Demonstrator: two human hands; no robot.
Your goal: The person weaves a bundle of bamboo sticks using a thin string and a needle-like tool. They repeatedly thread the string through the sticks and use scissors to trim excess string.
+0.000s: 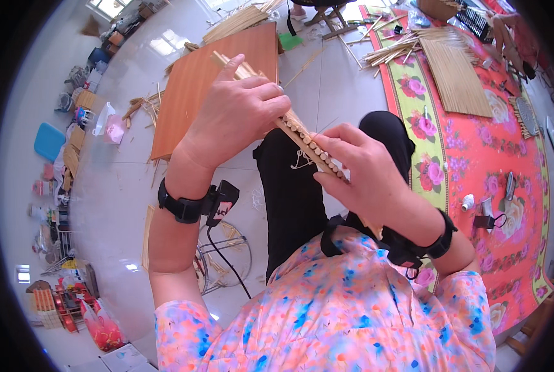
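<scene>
Above my lap, a narrow panel of pale straw-like stalks (301, 136) slants from upper left to lower right, its round cut ends lined up along one edge. My left hand (243, 102) is wrapped over its upper part, the index finger stretched along it. My right hand (363, 164) is closed at the lower part, thumb and fingers pinching the row of ends. A thin needle-like line sticks up by the right fingertips; whether it is a needle or a fibre I cannot tell. Loose white string (301, 160) hangs beneath the panel, against my dark trousers.
A low brown wooden table (218, 87) stands ahead on the left, with loose stalks around it. To the right, a red floral cloth (494, 180) bears a flat stalk panel (455, 77), scattered stalks and small tools. A wire-framed stool (227, 254) is beside my left arm.
</scene>
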